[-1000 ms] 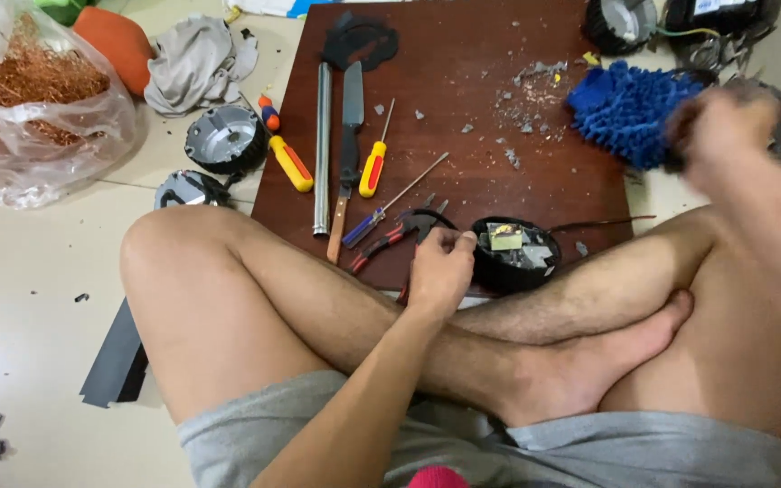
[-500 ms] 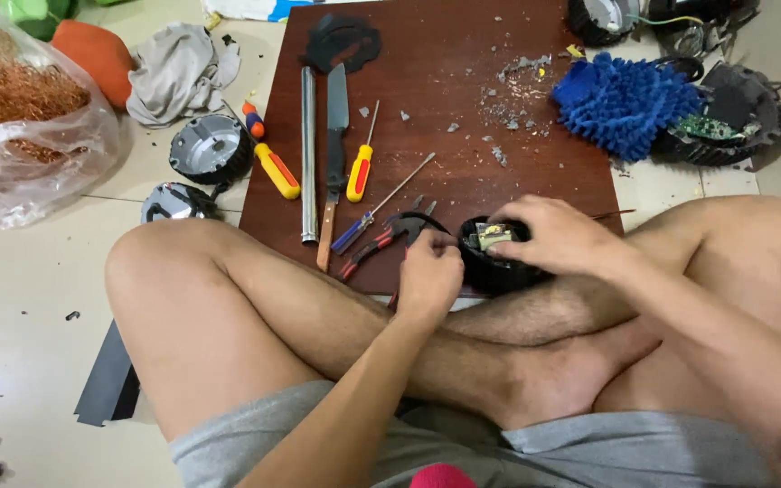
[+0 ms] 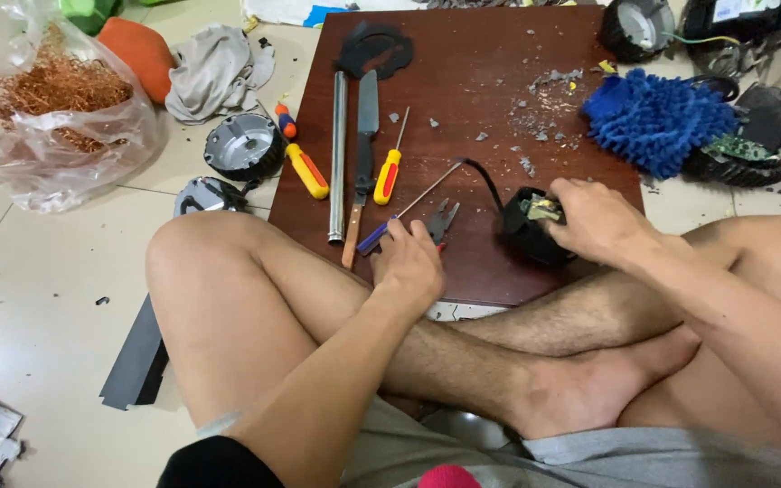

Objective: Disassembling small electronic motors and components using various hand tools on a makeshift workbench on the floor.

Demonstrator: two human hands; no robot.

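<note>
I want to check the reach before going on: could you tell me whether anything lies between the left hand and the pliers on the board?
Nothing visible does: the left hand already rests against the pliers.

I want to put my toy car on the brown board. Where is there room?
Bare board lies between the black curved piece and the grey crumbs. The near edge is crowded: tools, left hand, right hand on the black part.
</note>
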